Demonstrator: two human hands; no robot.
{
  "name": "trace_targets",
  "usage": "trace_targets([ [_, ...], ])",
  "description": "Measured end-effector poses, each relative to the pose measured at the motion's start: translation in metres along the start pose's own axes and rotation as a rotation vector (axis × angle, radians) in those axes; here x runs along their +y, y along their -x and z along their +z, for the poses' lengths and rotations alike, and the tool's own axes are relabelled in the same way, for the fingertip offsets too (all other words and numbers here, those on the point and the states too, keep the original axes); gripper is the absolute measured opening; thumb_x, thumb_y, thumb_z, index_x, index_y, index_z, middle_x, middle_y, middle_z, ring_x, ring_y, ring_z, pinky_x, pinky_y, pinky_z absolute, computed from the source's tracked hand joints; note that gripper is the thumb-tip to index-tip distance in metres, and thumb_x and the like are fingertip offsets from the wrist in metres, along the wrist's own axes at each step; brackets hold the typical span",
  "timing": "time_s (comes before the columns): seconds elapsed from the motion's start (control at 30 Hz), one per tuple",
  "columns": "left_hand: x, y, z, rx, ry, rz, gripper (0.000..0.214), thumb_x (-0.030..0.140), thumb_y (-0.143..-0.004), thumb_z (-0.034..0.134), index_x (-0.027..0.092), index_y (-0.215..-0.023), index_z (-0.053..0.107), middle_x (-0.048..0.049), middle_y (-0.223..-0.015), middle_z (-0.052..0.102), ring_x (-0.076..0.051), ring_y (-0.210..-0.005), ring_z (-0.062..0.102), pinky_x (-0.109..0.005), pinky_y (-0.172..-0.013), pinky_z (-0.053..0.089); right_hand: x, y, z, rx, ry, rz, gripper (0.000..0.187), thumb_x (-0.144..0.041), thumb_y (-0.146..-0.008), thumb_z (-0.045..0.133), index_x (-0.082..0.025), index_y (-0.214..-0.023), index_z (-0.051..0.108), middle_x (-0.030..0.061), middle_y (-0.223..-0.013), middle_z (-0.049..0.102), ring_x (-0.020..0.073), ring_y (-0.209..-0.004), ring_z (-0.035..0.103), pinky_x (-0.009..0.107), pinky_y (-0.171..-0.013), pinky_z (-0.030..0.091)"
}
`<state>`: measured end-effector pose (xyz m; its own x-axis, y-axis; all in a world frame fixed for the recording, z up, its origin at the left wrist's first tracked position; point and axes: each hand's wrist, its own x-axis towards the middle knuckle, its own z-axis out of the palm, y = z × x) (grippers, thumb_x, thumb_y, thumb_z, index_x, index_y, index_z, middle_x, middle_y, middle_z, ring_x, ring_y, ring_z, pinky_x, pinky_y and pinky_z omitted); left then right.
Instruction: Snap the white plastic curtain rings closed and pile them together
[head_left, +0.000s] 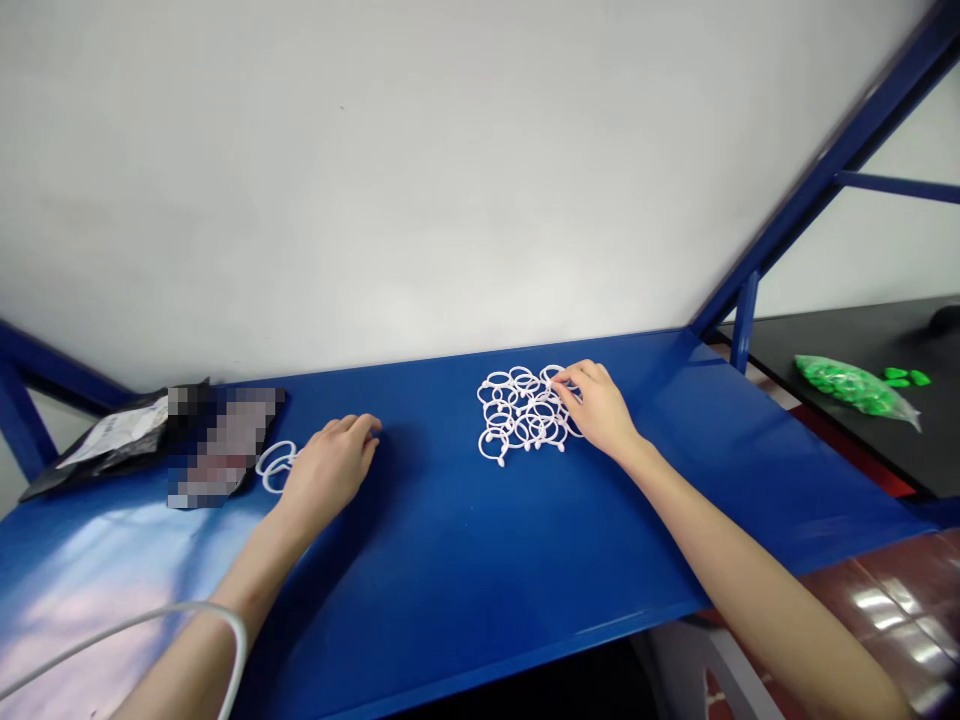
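Note:
A loose cluster of thin white rings (525, 410), each with a small knob, lies on the blue table. My right hand (596, 405) is at the right side of this cluster, thumb and index finger pinched on one white ring at its upper right. Farther left, my left hand (330, 465) hovers over the table, palm down, with its fingers curled together. Its fingertips are partly hidden, so whatever may be in them does not show. Just left of that hand, several more white rings (275, 467) lie on the table, partly covered by it.
Black plastic packaging (124, 440) and a blurred pouch (225, 445) lie at the table's left. A white cable (150, 612) crosses my left forearm. Blue frame bars (795, 200) rise at right. Beyond them, a bag of green pieces (855, 388) rests on a black table (787, 330).

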<state>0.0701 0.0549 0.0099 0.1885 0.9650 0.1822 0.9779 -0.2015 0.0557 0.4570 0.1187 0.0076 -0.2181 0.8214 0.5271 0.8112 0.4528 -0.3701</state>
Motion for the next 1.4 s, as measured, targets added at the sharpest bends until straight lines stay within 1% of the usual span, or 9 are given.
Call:
trace_targets([
  [0.13,0.006,-0.001,0.006,0.005,0.268,0.192,0.03,0.022,-0.099,0.038,0.02,-0.109,0.067,-0.0101,-0.107,0.074,-0.025,-0.099,0.07,-0.037,-0.09,0.055,0.005,-0.001,0.009,-0.054,-0.06,-0.005,0.017,-0.028,-0.101,0.055,-0.022,-0.102,0.071,0.0083,-0.106,0.067,0.0273,-0.102,0.062,0.045,-0.09,0.053],
  [0.27,0.014,0.001,0.008,0.002,0.38,0.274,0.03,0.027,-0.103,0.039,0.02,-0.114,0.066,-0.0082,-0.11,0.072,-0.021,-0.094,0.071,-0.034,-0.086,0.055,0.002,0.0,0.011,-0.073,-0.093,0.003,0.017,-0.027,-0.1,0.055,-0.023,-0.106,0.071,0.0088,-0.111,0.067,0.0279,-0.108,0.062,0.046,-0.095,0.053],
  [0.5,0.011,0.005,0.002,0.026,0.053,0.124,0.03,0.04,-0.097,0.057,0.017,-0.112,0.068,-0.0117,-0.096,0.072,-0.033,-0.093,0.066,-0.045,-0.082,0.053,-0.009,0.003,0.005,-0.041,-0.044,-0.004,0.015,-0.027,-0.099,0.058,-0.022,-0.106,0.07,0.0094,-0.109,0.068,0.03,-0.106,0.059,0.048,-0.096,0.052],
  [0.67,0.012,0.006,0.0,-0.051,0.071,0.182,0.026,0.025,-0.1,0.046,0.018,-0.114,0.066,-0.0095,-0.095,0.074,-0.031,-0.092,0.065,-0.043,-0.079,0.05,-0.023,0.007,0.001,-0.034,-0.047,-0.067,0.015,-0.025,-0.1,0.058,-0.021,-0.11,0.069,0.0097,-0.11,0.068,0.0299,-0.105,0.059,0.048,-0.093,0.053],
  [0.9,0.043,0.012,-0.006,0.035,0.416,0.235,0.021,0.024,-0.098,0.049,0.021,-0.112,0.064,-0.0051,-0.095,0.07,-0.022,-0.088,0.065,-0.035,-0.078,0.052,-0.062,0.022,-0.005,-0.066,-0.125,-0.264,0.016,-0.024,-0.102,0.058,-0.019,-0.114,0.068,0.0103,-0.109,0.07,0.0273,-0.102,0.061,0.045,-0.089,0.055],
  [1.03,0.068,0.024,-0.015,-0.068,0.751,0.188,0.013,0.023,-0.097,0.053,0.023,-0.106,0.062,-0.0009,-0.095,0.07,-0.015,-0.083,0.067,-0.028,-0.077,0.052,-0.089,0.037,-0.004,-0.181,-0.206,-0.388,0.023,-0.027,-0.103,0.056,-0.019,-0.122,0.066,0.0109,-0.117,0.07,0.0267,-0.107,0.064,0.046,-0.092,0.055],
  [1.17,0.085,0.032,-0.019,-0.213,1.083,0.115,0.01,0.031,-0.099,0.056,0.022,-0.101,0.06,-0.0008,-0.094,0.071,-0.015,-0.084,0.07,-0.027,-0.075,0.054,-0.101,0.044,-0.005,-0.316,-0.384,-0.337,0.028,-0.027,-0.107,0.048,-0.019,-0.129,0.063,0.0107,-0.121,0.07,0.0236,-0.11,0.066,0.041,-0.093,0.056],
  [1.27,0.087,0.032,-0.016,-0.228,1.216,0.037,0.015,0.036,-0.098,0.061,0.022,-0.102,0.061,-0.0025,-0.095,0.073,-0.016,-0.086,0.071,-0.028,-0.077,0.055,-0.102,0.044,-0.01,-0.385,-0.553,-0.245,0.024,-0.029,-0.107,0.049,-0.019,-0.114,0.07,0.0055,-0.101,0.071,0.0167,-0.089,0.067,0.031,-0.078,0.055],
  [1.4,0.085,0.031,-0.015,-0.199,1.206,0.03,0.015,0.036,-0.096,0.064,0.022,-0.101,0.067,-0.0034,-0.096,0.074,-0.017,-0.086,0.072,-0.029,-0.08,0.056,-0.103,0.044,-0.013,-0.457,-0.674,-0.214,0.02,-0.031,-0.104,0.058,-0.021,-0.1,0.074,-0.0021,-0.077,0.068,0.0108,-0.065,0.06,0.024,-0.064,0.049],
])
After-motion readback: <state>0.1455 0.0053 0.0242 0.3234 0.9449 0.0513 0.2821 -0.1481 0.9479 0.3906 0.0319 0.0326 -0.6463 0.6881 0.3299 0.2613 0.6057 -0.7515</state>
